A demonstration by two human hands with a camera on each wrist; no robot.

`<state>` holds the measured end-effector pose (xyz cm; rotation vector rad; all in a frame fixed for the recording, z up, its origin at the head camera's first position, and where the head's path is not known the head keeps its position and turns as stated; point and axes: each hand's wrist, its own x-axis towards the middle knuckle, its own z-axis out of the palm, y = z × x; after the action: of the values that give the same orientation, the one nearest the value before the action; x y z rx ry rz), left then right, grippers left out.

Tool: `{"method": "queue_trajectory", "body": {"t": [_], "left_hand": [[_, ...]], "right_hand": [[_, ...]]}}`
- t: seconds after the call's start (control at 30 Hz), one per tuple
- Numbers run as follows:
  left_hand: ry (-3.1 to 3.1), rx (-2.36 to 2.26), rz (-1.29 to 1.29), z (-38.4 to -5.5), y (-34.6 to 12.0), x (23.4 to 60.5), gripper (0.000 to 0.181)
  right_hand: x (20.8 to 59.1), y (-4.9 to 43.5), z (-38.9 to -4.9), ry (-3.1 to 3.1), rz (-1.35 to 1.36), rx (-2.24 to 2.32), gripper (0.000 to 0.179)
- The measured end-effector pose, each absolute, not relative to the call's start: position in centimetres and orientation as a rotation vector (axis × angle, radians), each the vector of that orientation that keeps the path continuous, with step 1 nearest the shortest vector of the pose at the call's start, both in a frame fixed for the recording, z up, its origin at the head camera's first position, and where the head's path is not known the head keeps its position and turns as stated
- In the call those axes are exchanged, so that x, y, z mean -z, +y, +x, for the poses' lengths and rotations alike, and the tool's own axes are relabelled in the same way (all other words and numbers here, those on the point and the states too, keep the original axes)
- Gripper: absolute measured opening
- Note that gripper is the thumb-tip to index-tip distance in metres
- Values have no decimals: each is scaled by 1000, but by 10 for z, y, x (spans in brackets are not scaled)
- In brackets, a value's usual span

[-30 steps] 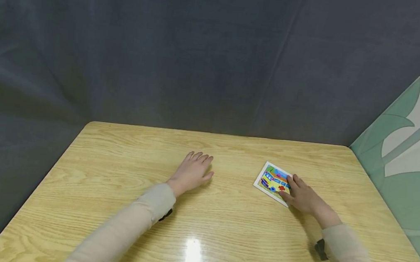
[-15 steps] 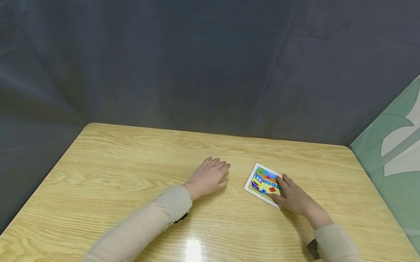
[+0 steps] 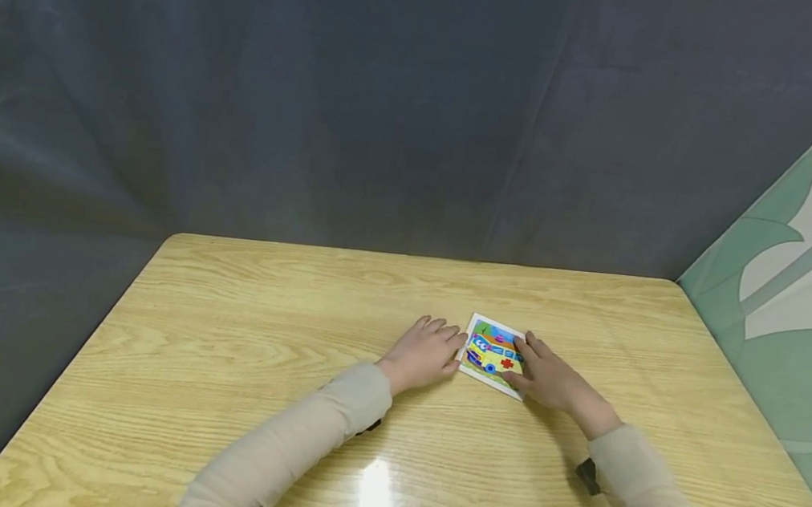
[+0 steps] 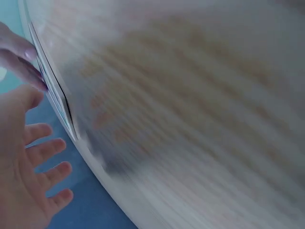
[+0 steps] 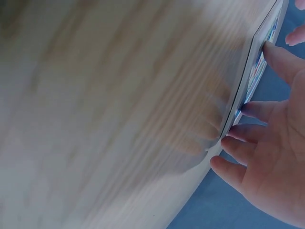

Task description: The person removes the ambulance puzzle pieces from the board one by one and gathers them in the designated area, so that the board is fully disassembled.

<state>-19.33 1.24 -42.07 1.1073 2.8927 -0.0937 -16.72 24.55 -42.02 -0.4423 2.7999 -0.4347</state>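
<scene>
A flat, square picture board [image 3: 493,356] with a white border lies on the wooden table, showing a cartoon ambulance in bright colours. My right hand [image 3: 547,379] rests over its right side, thumb and fingertips on the picture. In the right wrist view, the thumb and some fingertips of that hand [image 5: 276,152] touch the top of the board [image 5: 252,71], the fingers fairly straight. At the board's left edge is my left hand [image 3: 422,355], fingers spread and loosely bent. In the left wrist view, this hand [image 4: 24,176] appears beside the board [image 4: 55,90]; actual contact is unclear.
The light wooden table [image 3: 225,334] extends around both hands. A dark curtain [image 3: 388,123] hangs behind it and on the left. Along the right side stands a green and white leaf-patterned panel [image 3: 795,360].
The picture board has slid left across the table with my right hand on it. My left hand has moved right, up to the board's left edge.
</scene>
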Motion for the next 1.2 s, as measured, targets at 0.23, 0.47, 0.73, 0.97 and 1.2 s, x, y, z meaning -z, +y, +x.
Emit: {"method": "queue_trajectory", "body": {"t": [0.23, 0.47, 0.73, 0.97, 1.2], "left_hand": [[2787, 228, 1135, -183, 17, 424, 53], [2778, 249, 1140, -180, 13, 429, 54], [2787, 220, 1134, -177, -1, 431, 54], [2779, 212, 1107, -169, -19, 430, 56], [2787, 205, 1101, -159, -39, 429, 56]], "right_hand": [[419, 242, -168, 2799, -439, 438, 74], [422, 237, -167, 2830, -469, 401, 69], [423, 227, -168, 2823, -533, 410, 66], [422, 211, -169, 2805, -598, 379, 67], [422, 194, -169, 2795, -657, 377, 66]]}}
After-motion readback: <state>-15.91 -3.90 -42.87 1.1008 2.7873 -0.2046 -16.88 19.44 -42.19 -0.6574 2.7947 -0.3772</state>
